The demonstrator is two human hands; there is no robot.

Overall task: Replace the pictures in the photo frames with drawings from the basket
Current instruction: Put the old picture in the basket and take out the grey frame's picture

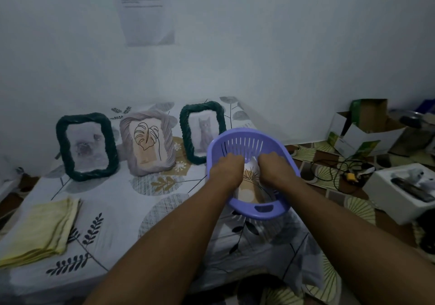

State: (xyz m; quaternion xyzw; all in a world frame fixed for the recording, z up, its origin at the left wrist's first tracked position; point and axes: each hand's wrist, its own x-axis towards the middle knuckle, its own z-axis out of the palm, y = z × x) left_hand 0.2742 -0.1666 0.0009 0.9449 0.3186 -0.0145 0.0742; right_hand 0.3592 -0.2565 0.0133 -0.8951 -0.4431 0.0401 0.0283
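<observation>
Three photo frames stand against the wall on a patterned sheet. The left dark green frame (86, 146) holds a blurry animal photo. The middle beige frame (148, 142) shows a leaf line drawing. The right dark green frame (202, 130) holds a cat photo. A purple slotted basket (256, 211) sits at the bed's right edge, with beige drawings (250, 191) inside. My left hand (227, 166) and my right hand (272, 167) both reach into the basket, fingers curled down onto the drawings. Whether either hand grips a sheet is hidden by the knuckles.
A folded yellow cloth (42, 230) lies at the near left of the bed. On the patterned floor to the right are open cardboard boxes (367, 128), tangled black cables (339, 170) and a white box (400, 191). A printed sheet (146, 10) hangs on the wall.
</observation>
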